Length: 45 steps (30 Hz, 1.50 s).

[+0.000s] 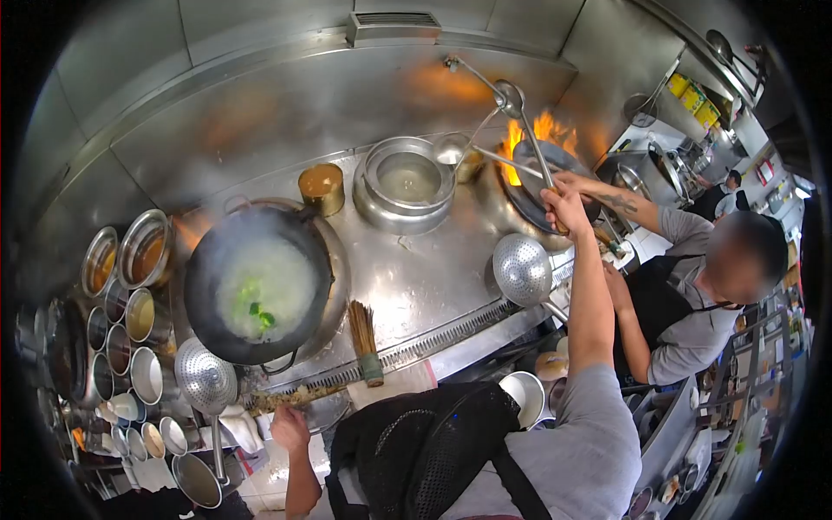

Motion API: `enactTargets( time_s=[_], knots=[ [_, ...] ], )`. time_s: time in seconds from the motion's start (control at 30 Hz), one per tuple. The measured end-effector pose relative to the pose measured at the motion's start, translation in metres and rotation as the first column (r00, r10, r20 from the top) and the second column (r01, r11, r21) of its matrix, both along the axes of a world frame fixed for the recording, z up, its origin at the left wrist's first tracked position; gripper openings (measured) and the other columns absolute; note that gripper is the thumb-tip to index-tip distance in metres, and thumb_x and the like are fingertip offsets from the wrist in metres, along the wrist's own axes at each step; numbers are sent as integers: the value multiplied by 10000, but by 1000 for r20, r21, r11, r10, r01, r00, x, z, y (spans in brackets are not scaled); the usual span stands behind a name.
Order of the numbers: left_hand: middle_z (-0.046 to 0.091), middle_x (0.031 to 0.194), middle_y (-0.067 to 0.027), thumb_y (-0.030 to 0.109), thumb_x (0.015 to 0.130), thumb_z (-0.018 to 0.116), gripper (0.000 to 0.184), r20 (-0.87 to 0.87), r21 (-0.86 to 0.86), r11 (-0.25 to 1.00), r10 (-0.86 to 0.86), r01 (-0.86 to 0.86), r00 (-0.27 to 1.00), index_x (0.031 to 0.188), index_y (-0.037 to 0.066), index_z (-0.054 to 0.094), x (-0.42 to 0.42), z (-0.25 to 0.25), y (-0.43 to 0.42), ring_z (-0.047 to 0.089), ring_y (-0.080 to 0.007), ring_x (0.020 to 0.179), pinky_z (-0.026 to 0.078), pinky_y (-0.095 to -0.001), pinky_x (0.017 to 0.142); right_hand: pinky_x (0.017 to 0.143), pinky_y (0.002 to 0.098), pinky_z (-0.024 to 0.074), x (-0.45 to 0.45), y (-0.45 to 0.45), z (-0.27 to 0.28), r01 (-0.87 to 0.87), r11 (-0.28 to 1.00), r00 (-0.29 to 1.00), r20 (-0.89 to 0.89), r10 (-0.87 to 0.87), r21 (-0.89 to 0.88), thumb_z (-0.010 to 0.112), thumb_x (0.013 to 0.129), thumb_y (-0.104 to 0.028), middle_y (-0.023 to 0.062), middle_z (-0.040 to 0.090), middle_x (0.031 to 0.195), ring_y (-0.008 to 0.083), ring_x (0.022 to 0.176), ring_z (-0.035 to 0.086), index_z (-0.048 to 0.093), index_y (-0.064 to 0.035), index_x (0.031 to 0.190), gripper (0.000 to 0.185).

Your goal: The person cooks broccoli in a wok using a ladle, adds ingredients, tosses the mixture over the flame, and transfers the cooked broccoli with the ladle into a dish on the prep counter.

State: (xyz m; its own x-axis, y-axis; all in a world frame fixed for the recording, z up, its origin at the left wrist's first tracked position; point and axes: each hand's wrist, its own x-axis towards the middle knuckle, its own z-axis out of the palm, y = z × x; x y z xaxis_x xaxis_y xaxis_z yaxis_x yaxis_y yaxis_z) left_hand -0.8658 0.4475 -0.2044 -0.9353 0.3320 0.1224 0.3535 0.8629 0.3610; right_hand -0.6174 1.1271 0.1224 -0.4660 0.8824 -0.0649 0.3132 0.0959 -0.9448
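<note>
My right hand [565, 211] is raised across to the right, wrapped round the handle of a metal ladle [510, 100] whose bowl points up near the back wall. My left hand [290, 429] is low by the front edge of the range, its fingers curled with nothing visible in them. Just above it lies a long, brownish stick-like thing [299, 397]. To its left a perforated skimmer [206, 376] rests beside the wok. In the large wok [204, 303], green leaves [260, 316] sit in pale, steaming liquid.
A co-worker [685, 295] at the right reaches towards a second wok [524, 195] with tall flames [542, 130] behind it. A metal pot [403, 217], a rusty can [321, 189], a bamboo brush [364, 342] and another skimmer [522, 269] stand about. Several seasoning containers [146, 251] crowd the left.
</note>
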Motion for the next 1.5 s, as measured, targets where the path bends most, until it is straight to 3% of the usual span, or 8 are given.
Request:
enactTargets(
  time_s=[0.33,0.4,0.43,0.53,0.73,1.0,1.33,1.5],
  knots=[
    [703,847,-168,167,864,649,63,1,29,999,17,-17,1000,893,111,652,-1,0,0,673,-418,749,512,-543,690,443,321,481,-3,3,-17,5,990,992,124,-22,138,647,981,-207,66,639,763,178,525,615,554,-65,1413,464],
    [700,842,-166,166,864,648,58,7,18,999,26,-26,1000,882,111,646,0,3,0,671,-418,745,511,-542,688,645,425,560,-11,14,-48,-26,481,920,209,-332,877,649,979,-234,216,719,931,329,759,729,484,-35,1485,568],
    [696,833,-163,167,863,649,55,-15,14,1000,18,-18,1000,871,113,642,0,3,0,668,-418,739,508,-540,684,766,525,532,-12,11,-54,22,559,954,150,-260,829,630,981,-199,347,669,1011,510,950,669,474,-40,1470,537],
    [689,818,-156,169,862,651,57,-39,20,1000,-4,5,999,857,114,634,1,3,1,662,-417,730,504,-535,676,741,494,544,-31,-42,-56,158,634,960,33,-279,757,642,976,-194,324,684,970,491,927,685,449,-65,1504,576],
    [684,801,-143,164,842,678,60,-59,11,1000,-3,4,998,870,123,645,-2,-11,-3,668,-397,723,511,-515,641,545,316,409,-56,-180,-126,150,827,986,-22,-165,541,664,971,-148,52,426,641,112,582,408,419,-17,1527,622],
    [685,795,-108,208,825,683,112,-68,44,999,18,-15,997,876,126,625,-3,-18,-10,668,-360,703,512,-502,650,538,310,402,-23,-338,-249,-137,967,990,61,127,217,666,948,-91,67,388,642,110,593,390,442,-23,1520,618],
    [717,819,-89,175,898,671,115,100,387,918,45,-81,994,973,92,701,3,-10,-22,688,-252,709,535,-384,668,768,532,517,68,-435,-311,-384,833,828,548,119,398,660,912,-139,250,671,960,440,846,659,371,-28,1538,698],
    [687,901,-53,106,983,638,194,393,856,464,-302,-226,868,1173,70,653,38,-37,-72,613,-102,822,512,-272,727,866,574,500,56,-448,-361,-545,704,733,667,136,456,675,869,-205,333,583,1217,496,1019,617,384,-12,1489,711]
  ],
)
